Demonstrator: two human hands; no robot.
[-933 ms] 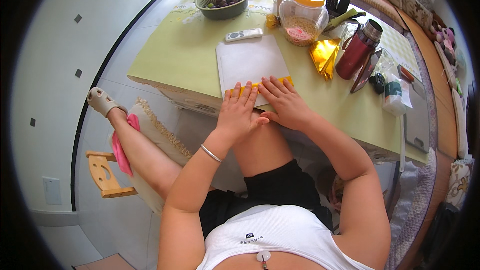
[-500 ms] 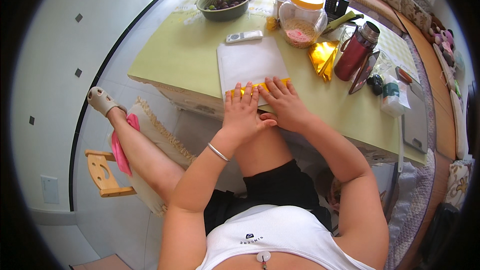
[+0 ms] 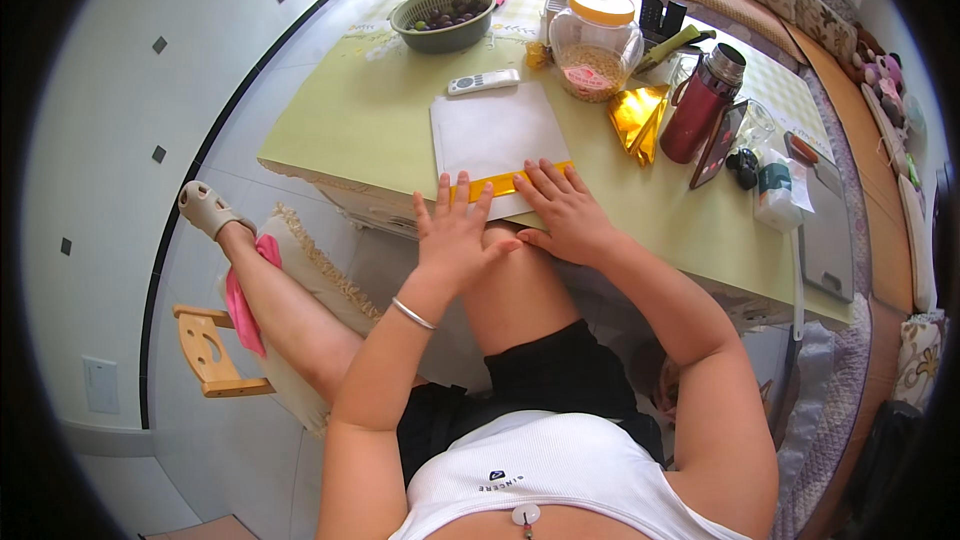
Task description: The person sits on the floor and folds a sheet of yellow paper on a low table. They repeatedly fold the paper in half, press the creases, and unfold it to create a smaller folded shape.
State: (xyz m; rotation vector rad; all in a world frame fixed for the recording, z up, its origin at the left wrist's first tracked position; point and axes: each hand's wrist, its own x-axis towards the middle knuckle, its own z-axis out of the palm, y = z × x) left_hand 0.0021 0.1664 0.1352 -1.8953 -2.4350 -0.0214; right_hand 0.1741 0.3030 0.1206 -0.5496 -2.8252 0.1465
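Note:
A narrow folded strip of shiny gold foil [image 3: 493, 188] lies across the lower part of a white sheet [image 3: 500, 130] at the table's near edge. My left hand [image 3: 457, 230] rests at the strip's left end, its fingers spread and extended. My right hand [image 3: 566, 208] lies over the strip's right part, palm down, fingers stretched out and slightly apart. Neither hand grips anything. Farther right on the table stands a larger folded piece of gold foil [image 3: 638, 120].
Beyond the sheet lies a white remote control [image 3: 484, 82]. A green colander [image 3: 443, 35] of dark fruit stands farther back. To the right are a lidded plastic jar [image 3: 597, 50], a red thermos [image 3: 702, 110], a phone [image 3: 717, 145], a tissue pack [image 3: 780, 190] and a grey laptop [image 3: 826, 250].
My left hand has slid left and its fingers have spread, uncovering more of the gold strip between the hands. My right hand has shifted slightly and stays on the strip.

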